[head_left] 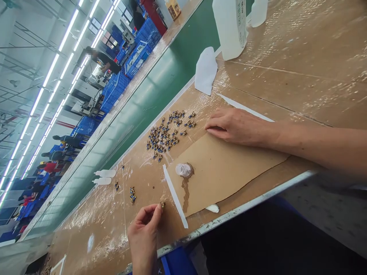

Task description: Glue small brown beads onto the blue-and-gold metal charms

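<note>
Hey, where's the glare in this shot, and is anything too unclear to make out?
Head view: glare speckles the table at upper right and lower left; the ceiling lights burn white. Head view: the part in the left hand is too small for detail; a far person has a pixelated head.

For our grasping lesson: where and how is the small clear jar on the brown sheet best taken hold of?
Hold the small clear jar by its rounded side wall, probably from the side of the right hand, away from the dark streak: its short, round body suits a pinch.
</note>
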A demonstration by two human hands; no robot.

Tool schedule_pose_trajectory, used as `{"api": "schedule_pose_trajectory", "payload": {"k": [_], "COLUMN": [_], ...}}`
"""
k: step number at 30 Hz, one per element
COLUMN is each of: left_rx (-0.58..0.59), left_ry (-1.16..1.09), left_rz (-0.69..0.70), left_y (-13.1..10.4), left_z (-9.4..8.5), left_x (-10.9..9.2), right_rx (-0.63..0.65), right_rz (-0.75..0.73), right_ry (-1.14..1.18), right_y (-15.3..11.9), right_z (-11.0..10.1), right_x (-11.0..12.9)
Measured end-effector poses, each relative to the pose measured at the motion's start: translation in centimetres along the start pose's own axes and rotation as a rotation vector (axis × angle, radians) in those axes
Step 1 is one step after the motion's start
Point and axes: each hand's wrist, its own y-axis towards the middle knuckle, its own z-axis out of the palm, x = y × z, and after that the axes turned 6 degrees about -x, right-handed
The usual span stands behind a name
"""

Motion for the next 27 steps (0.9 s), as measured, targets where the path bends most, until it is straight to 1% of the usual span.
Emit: {"api": "schedule_pose_trajectory", "payload": {"k": [10, 18, 27], "left_rx": [0.017, 0.053, 0.06], "left_ry": [0.048, 0.188, 0.306], "left_rz": [0.047, 0.131, 0.167], "left_y": [0.0, 0.2, 0.2], "left_z": [0.1, 0.0, -0.2], "left_x": [-0.3, -0.4, -1.3], "right_rx": [-0.02, -0.017, -0.027], "right_rz": [-0.012, -0.004, -0.018], "right_ry": [0.004, 0.002, 0.019], "right_y": [-0.1, -0.1, -0.1], "right_z": [0.3, 0.3, 0.4], "right_x": [-0.3, -0.2, -0.4]}}
